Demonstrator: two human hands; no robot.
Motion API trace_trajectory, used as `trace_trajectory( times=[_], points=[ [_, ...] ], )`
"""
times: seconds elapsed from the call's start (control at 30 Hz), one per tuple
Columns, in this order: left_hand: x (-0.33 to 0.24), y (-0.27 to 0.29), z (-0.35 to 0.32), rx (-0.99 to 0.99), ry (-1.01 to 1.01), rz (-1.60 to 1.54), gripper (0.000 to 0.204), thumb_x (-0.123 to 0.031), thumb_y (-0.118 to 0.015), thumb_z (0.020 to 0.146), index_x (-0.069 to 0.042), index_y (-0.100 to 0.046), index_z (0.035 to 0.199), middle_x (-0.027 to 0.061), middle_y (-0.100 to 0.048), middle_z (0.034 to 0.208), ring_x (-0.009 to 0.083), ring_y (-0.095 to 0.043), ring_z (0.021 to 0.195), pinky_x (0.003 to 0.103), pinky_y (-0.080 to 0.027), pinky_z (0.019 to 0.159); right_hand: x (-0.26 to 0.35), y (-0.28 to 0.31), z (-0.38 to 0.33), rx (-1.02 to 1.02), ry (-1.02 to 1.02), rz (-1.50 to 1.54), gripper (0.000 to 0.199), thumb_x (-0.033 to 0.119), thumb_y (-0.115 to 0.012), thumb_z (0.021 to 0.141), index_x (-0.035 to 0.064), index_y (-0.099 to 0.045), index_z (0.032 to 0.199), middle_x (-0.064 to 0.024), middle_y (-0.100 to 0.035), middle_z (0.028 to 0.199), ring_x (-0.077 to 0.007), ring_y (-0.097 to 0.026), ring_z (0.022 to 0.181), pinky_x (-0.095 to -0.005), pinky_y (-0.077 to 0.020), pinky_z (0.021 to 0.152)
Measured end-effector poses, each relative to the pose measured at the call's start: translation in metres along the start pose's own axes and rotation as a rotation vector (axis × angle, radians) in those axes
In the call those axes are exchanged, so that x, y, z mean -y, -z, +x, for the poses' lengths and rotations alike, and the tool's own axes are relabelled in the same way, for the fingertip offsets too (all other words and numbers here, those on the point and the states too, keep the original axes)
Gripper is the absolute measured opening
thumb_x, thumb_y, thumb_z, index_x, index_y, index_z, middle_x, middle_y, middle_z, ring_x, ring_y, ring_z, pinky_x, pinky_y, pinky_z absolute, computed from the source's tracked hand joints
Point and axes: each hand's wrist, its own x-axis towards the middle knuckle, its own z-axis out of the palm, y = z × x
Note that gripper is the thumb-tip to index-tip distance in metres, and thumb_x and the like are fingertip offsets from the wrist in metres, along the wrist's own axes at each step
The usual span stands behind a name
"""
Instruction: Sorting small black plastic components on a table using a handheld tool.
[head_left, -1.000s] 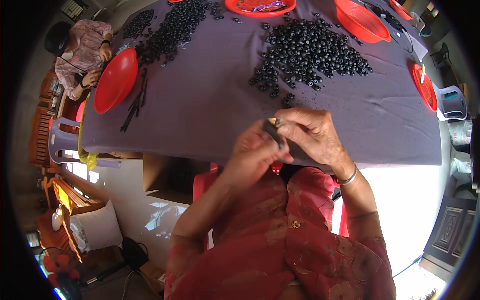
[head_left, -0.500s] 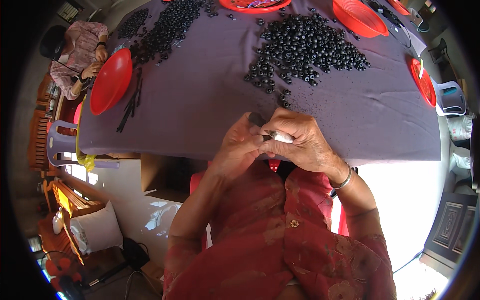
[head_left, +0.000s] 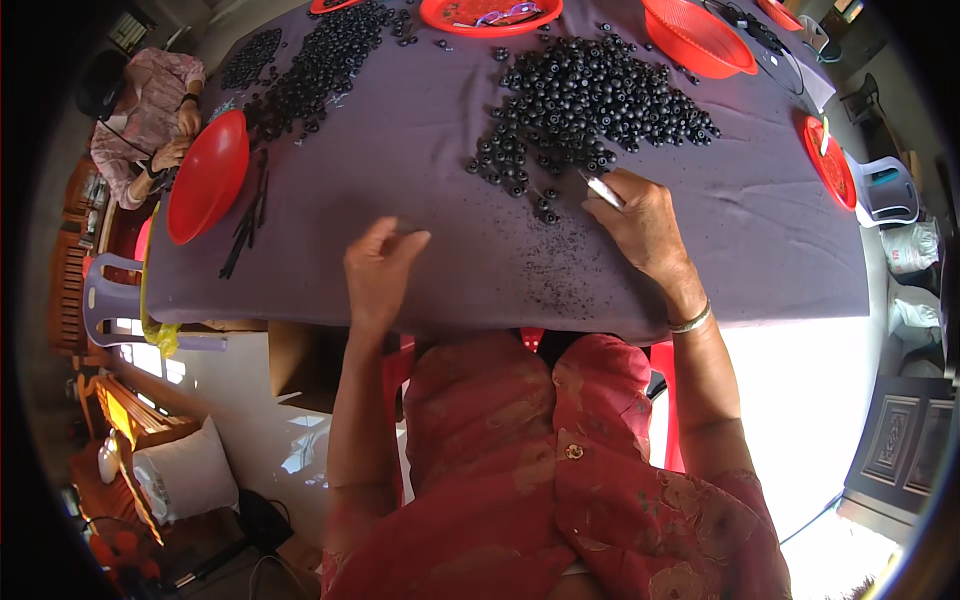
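My right hand (head_left: 640, 222) has its fingers wrapped round a slim white tool (head_left: 604, 192), whose dark tip points up and to the left. It reaches to the near edge of a large pile of small, round black pieces (head_left: 610, 100), many with a hole or ring in one end. My left hand (head_left: 382, 275) hangs over the cloth to the left, thumb and forefinger apart, and nothing shows between them. A few black pieces (head_left: 546, 205) lie loose between the hands, closer to the right one. Whether the right fingertips touch a piece is hidden.
Dark crumbs (head_left: 560, 275) dot the purple tablecloth (head_left: 780, 260). At left lie a red bowl (head_left: 208, 178) and thin black strips (head_left: 245, 220). A second pile (head_left: 325, 75), a red tray (head_left: 490, 28) and a red basket (head_left: 700, 40) are farther back. Someone (head_left: 150, 110) sits at far left.
My hands have come apart. The left has moved leftward, and the dark piece it held no longer shows. The right has gone forward to the pile, still gripping the white tool.
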Motion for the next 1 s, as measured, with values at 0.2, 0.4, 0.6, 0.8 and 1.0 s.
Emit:
trace_trajectory(
  times=[0.2,0.4,0.6,0.8,1.0],
  points=[
    [0.0,0.007,0.006,-0.151,-0.209,0.436,0.017,-0.007,-0.07,0.082,0.003,-0.063,0.093,0.0077,-0.061,0.086,0.014,-0.059,0.072,0.027,-0.047,0.067,0.006,-0.027,-0.003,0.085,0.172,-0.001,0.019,0.009,-0.075,0.072,0.0025,-0.065,0.088,-0.0099,-0.06,0.079,-0.0301,-0.061,0.071,-0.0386,-0.0478,0.065],
    [-0.018,-0.012,-0.013,-0.267,-0.281,0.262,0.016,-0.008,-0.067,0.086,0.0,-0.063,0.099,0.0048,-0.061,0.085,0.0099,-0.055,0.067,0.027,-0.046,0.063,0.02,-0.023,-0.005,0.076,0.23,0.026,0.019,0.004,-0.073,0.072,0.0024,-0.066,0.089,-0.0078,-0.06,0.077,-0.025,-0.063,0.069,-0.0357,-0.0487,0.062],
    [-0.059,-0.047,-0.045,0.467,0.172,-0.837,0.023,-0.012,-0.057,0.094,-0.004,-0.054,0.115,0.0072,-0.064,0.1,0.0129,-0.058,0.085,0.027,-0.046,0.071,0.049,-0.006,-0.022,0.251,0.209,0.722,0.02,-0.007,-0.072,0.07,0.0011,-0.067,0.089,-0.0047,-0.061,0.081,-0.0116,-0.057,0.07,-0.0264,-0.0477,0.065],
    [-0.06,-0.049,-0.051,0.577,0.256,-1.049,0.024,-0.009,-0.058,0.092,-0.005,-0.051,0.115,0.0045,-0.062,0.099,0.0133,-0.057,0.088,0.03,-0.047,0.078,0.056,-0.01,-0.022,0.27,0.297,0.845,0.022,-0.002,-0.076,0.071,0.0026,-0.069,0.091,-0.0054,-0.061,0.088,-0.0146,-0.058,0.08,-0.0275,-0.0481,0.071],
    [-0.052,-0.052,-0.052,0.598,0.245,-1.173,0.025,-0.006,-0.057,0.091,-0.007,-0.049,0.115,0.004,-0.06,0.101,0.0134,-0.057,0.09,0.03,-0.047,0.079,0.061,-0.015,-0.025,0.241,0.329,0.832,0.023,0.0,-0.077,0.069,0.0033,-0.068,0.091,-0.0045,-0.059,0.09,-0.0151,-0.057,0.081,-0.0288,-0.0473,0.072]
  ],
)
